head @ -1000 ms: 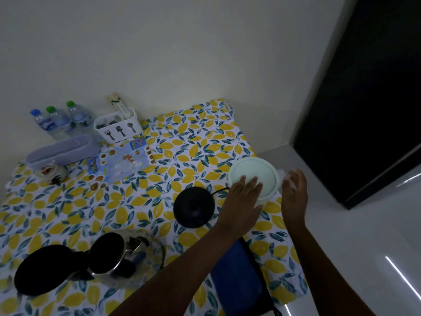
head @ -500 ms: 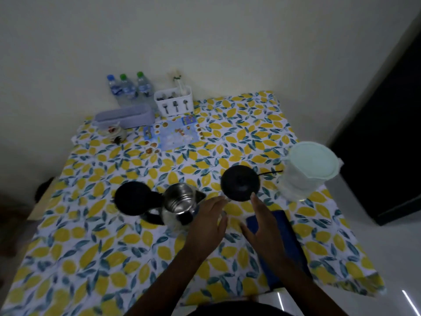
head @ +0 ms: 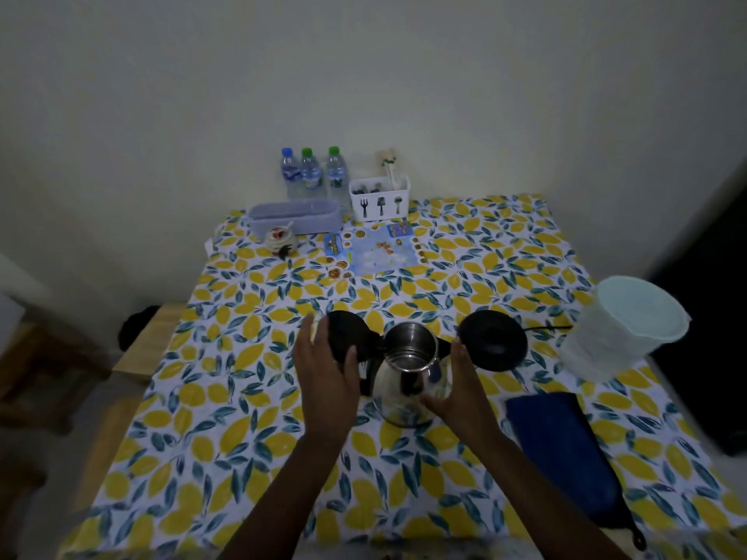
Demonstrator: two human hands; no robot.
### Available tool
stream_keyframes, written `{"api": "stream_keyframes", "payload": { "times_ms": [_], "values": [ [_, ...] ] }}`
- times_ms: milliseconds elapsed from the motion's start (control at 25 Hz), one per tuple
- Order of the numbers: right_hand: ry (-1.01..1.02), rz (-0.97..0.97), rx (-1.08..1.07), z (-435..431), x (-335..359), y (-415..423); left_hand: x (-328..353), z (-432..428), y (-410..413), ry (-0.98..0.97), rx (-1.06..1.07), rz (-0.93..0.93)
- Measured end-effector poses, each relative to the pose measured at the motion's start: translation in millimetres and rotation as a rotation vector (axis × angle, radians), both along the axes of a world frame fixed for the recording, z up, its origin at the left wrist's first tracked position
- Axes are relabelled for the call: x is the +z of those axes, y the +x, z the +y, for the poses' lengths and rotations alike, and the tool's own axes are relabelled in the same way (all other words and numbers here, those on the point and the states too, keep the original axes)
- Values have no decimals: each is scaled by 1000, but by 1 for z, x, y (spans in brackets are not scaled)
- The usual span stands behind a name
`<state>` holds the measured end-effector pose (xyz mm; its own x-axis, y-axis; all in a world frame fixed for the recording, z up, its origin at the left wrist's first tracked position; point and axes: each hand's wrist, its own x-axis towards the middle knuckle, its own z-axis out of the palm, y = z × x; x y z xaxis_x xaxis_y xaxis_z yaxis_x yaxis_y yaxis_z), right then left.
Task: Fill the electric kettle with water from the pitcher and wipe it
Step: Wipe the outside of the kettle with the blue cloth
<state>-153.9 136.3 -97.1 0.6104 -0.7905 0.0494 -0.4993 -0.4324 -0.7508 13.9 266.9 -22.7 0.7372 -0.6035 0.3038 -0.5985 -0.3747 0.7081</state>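
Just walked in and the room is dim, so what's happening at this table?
A person stands over a lemon-print tablecloth, both hands around a steel electric kettle with its black lid flipped open. The left hand is at the handle side, the right hand against the body. The black round kettle base sits just right, the pale green lidded pitcher stands at the right edge, and a folded blue cloth lies nearby, untouched.

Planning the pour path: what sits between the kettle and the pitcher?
In the head view, the black kettle base with its cord lies between the kettle and the pitcher, on the tablecloth.
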Motion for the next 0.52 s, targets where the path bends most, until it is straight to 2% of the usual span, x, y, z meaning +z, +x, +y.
{"api": "stream_keyframes", "payload": {
  "times_ms": [80, 120, 160, 360, 520],
  "values": [
    [77, -57, -30, 2, 1, 5, -4, 5, 14, -1, -88, 307],
    [114, -86, -48, 2, 1, 6, -6, 7, 18, -15, -153, 391],
    [145, -102, -62, 1, 2, 7, -6, 6, 20, -33, -202, 398],
    [208, -166, -52, -1, 1, 2, 5, -23, 6, -35, -452, 190],
    [212, -121, -31, -2, -3, -2, -6, -59, -6, 213, -651, -108]
  ]
}}
